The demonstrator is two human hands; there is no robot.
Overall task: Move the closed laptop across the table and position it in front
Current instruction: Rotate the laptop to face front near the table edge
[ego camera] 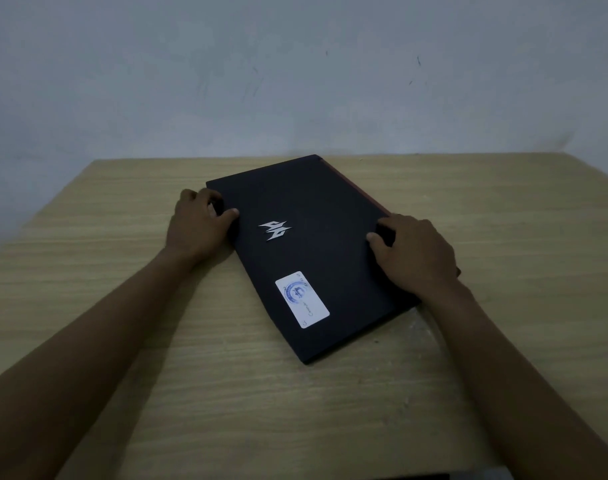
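Observation:
A closed black laptop (pixel 316 216) lies flat on the light wooden table (pixel 122 306), turned at an angle with one corner toward me. Its lid carries a silver logo and a white sticker, and a red strip runs along its far right edge. My left hand (pixel 196 225) grips the laptop's left edge, thumb on the lid and fingers curled around the side. My right hand (pixel 416 254) grips the right edge the same way, thumb and fingers on the lid. Both forearms reach in from the bottom of the view.
A plain grey wall (pixel 295 81) rises directly behind the table's far edge. Bare tabletop spreads to the left, right and front of the laptop. The light is dim.

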